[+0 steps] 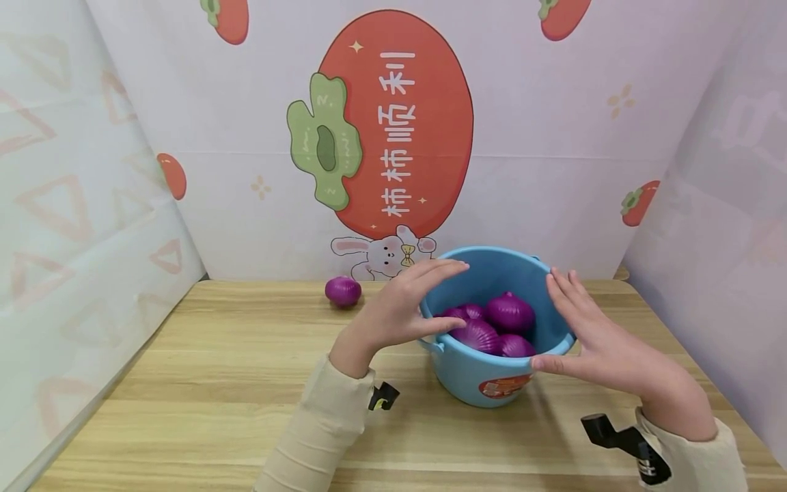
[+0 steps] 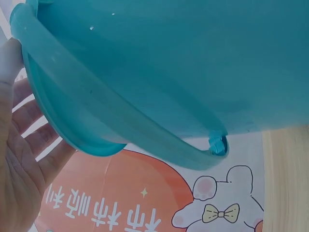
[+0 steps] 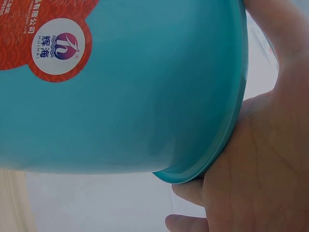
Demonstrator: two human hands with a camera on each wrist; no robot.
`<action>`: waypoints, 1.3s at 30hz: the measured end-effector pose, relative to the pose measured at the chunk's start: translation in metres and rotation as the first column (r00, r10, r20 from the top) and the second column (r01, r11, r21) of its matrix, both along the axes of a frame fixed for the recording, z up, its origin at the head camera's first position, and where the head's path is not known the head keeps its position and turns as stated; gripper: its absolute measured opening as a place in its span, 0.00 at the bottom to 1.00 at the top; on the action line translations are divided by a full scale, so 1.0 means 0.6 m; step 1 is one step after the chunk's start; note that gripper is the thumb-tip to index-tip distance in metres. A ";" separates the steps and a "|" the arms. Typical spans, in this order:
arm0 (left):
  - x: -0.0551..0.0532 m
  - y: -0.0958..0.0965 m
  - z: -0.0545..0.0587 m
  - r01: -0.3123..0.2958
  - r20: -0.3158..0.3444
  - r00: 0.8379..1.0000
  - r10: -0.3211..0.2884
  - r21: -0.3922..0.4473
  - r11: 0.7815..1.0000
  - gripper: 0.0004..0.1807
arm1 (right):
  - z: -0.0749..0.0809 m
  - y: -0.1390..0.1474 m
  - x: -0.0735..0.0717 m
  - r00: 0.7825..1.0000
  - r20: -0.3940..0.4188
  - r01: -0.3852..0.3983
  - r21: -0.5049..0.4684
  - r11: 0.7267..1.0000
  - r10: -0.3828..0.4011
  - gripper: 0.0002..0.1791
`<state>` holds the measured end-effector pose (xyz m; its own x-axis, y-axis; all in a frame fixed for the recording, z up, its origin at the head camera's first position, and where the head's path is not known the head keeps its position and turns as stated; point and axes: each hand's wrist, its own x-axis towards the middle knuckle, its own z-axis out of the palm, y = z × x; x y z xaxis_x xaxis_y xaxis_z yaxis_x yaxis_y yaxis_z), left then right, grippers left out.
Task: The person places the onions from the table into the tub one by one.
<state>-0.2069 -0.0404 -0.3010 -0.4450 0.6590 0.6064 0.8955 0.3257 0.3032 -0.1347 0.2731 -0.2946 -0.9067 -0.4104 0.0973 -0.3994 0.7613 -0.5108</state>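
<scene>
A light blue bucket [image 1: 486, 376] with several purple onions [image 1: 510, 312] inside is between my two hands. My left hand [image 1: 399, 304] is at the bucket's left rim, its thumb and straight fingers spread and reaching over the opening. On the other side, my right hand [image 1: 590, 335] lies against the right rim, thumb toward the front and fingers extended along the far side. The bucket's handle [image 2: 111, 116] hangs down its outer side in the left wrist view. A red label [image 3: 43, 38] shows on the wall in the right wrist view. The bucket hides part of both hands in the wrist views.
A single purple onion [image 1: 343, 292] lies on the wooden table [image 1: 215, 383] near its back edge, left of the bucket. Behind it rises a white backdrop [image 1: 541, 184] with persimmon prints, and cloth walls [image 1: 80, 205] stand along the sides.
</scene>
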 end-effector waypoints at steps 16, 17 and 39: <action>0.009 -0.027 0.000 -0.037 0.094 0.994 0.048 -0.119 0.992 0.44 | -0.002 0.003 -0.001 1.000 0.007 -0.014 -0.020 1.000 0.015 0.66; 0.009 -0.029 0.001 -0.040 0.093 0.994 0.053 -0.129 0.991 0.44 | -0.002 0.003 -0.001 1.000 0.005 -0.014 -0.020 1.000 0.015 0.66; 0.012 -0.061 -0.010 -0.235 -0.095 0.972 0.216 -0.299 0.925 0.62 | -0.001 0.002 0.002 1.000 -0.008 -0.011 -0.001 1.000 0.011 0.66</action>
<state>-0.1996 -0.0769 -0.3071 -0.5729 0.7032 0.4211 0.8010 0.5893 0.1056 -0.1338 0.2746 -0.2952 -0.9013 -0.4202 0.1050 -0.4119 0.7564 -0.5081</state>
